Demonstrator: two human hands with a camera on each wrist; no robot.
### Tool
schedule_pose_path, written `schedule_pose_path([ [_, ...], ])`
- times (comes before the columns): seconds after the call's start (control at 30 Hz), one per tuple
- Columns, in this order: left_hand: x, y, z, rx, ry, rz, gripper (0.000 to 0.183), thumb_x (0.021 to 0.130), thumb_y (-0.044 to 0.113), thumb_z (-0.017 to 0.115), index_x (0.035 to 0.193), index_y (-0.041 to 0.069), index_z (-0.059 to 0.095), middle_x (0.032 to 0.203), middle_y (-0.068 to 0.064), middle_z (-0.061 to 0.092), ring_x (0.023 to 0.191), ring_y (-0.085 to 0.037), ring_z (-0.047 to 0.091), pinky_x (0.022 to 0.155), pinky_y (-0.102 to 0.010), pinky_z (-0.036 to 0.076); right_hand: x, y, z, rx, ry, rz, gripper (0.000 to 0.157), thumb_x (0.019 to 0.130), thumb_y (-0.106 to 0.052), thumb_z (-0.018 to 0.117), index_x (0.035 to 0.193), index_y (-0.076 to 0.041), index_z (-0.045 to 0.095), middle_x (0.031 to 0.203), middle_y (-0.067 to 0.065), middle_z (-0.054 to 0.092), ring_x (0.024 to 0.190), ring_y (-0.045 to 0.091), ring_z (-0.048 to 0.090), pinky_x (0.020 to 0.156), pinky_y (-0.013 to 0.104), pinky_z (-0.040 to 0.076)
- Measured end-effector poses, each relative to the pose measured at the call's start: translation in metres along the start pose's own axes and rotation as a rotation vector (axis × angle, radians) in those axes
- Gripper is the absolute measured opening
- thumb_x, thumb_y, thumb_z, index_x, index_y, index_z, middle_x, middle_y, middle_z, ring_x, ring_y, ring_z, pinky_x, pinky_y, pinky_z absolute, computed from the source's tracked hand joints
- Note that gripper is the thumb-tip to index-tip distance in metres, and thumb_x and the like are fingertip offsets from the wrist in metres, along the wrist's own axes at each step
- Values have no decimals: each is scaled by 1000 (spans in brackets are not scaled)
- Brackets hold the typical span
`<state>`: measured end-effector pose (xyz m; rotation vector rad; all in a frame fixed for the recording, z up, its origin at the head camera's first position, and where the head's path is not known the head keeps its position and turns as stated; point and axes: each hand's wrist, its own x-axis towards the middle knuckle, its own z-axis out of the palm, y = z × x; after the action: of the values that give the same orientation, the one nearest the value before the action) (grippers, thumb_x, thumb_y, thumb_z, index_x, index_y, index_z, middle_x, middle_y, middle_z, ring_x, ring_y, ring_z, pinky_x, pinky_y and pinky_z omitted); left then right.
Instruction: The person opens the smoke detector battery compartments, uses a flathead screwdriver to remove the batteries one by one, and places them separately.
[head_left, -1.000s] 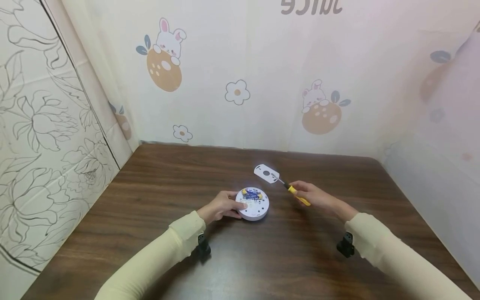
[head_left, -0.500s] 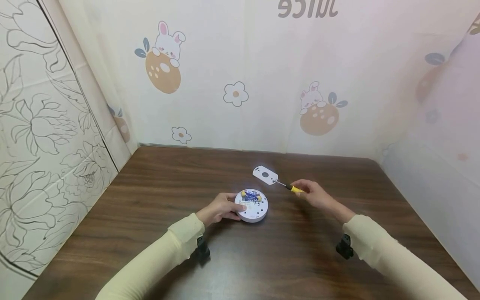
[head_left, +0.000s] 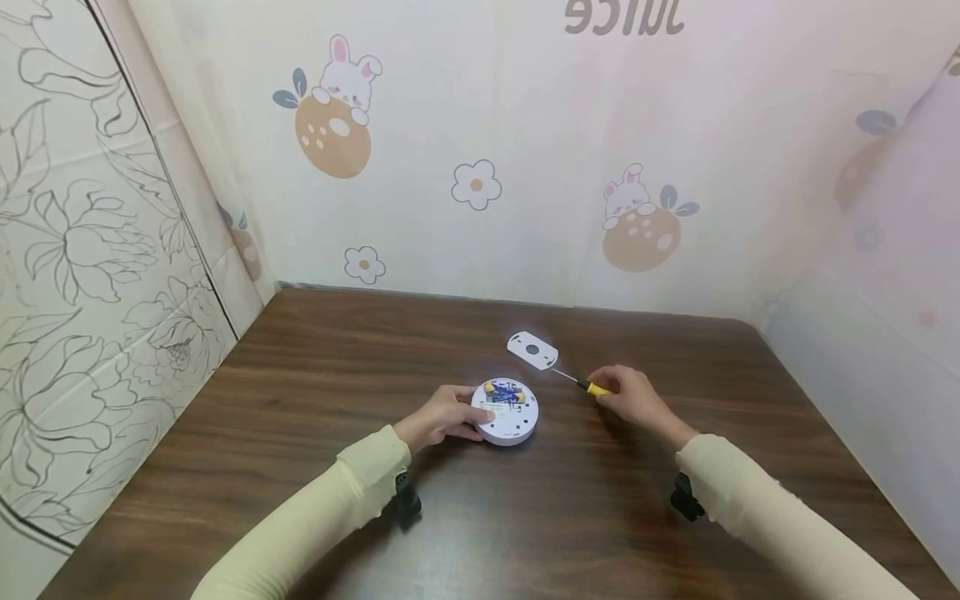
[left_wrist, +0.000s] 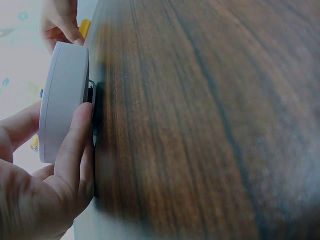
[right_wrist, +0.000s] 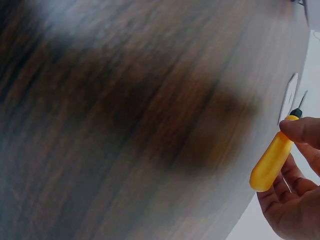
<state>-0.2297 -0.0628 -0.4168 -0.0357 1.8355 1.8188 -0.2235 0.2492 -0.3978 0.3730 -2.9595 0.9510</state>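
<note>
Drew screwdriver (head_left: 593,387), pinched in right hand (head_left: 632,394), back to edge of white plate (head_left: 542,356), clasping round device (head_left: 512,423) in left hand (head_left: 444,413) nearside of plate, seemingly mid tool-repositioning, next probably needing steady aim.

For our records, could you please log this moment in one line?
left hand: holds round white device | right hand: grips yellow-handled screwdriver | slotted white plate: lies on wooden table

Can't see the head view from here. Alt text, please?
A person's right hand holds a yellow-handled screwdriver, pointed toward a flat white plate on a dark wood-grain table; whether they touch is unclear. The left hand grips a round white device with blue and yellow parts on its face.
</note>
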Motion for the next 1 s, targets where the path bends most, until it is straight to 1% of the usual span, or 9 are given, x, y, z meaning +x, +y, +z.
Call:
schedule_pose_path([
  [0.27,0,2,-1,4,-4,-2,59,83,-6,69,137,-6,45,100,-17,63,71,-22,65,65,-38,60,1,1,0,-30,-19,6,23,85,3,66,108,3,66,93,13,60,80,25,50,71,42,49],
  [0.43,1,3,-1,2,-2,-15,60,83,-5,69,137,-5,45,100,-17,63,71,-21,65,65,-37,60,3,4,0,-42,-22,-2,23,84,3,67,107,3,67,89,12,60,77,24,50,68,39,48],
  [0.57,1,6,-3,10,-3,-26,60,83,-5,70,137,-5,46,102,-18,63,73,-22,65,66,-37,60,6,6,0,-50,-20,-2,24,83,2,68,107,3,67,91,12,62,77,24,51,69,41,49],
  [0.77,4,10,-9,27,-8,-40,59,83,-3,70,137,-4,47,103,-18,63,75,-22,66,67,-37,60,11,8,3,-40,-27,26,24,85,1,67,109,3,67,91,11,62,77,24,51,69,40,49],
  [0.9,7,12,-13,21,-17,-34,59,83,-5,70,137,-4,46,103,-18,63,74,-22,65,66,-37,60,15,7,3,-15,-48,61,25,86,0,65,111,3,66,93,13,62,79,25,51,71,41,50],
  [1.0,8,12,-12,11,-15,-28,59,82,-6,69,137,-5,46,104,-19,63,74,-22,65,66,-38,60,16,8,2,15,-65,78,26,88,-1,65,113,3,65,97,15,62,82,26,53,75,44,51],
])
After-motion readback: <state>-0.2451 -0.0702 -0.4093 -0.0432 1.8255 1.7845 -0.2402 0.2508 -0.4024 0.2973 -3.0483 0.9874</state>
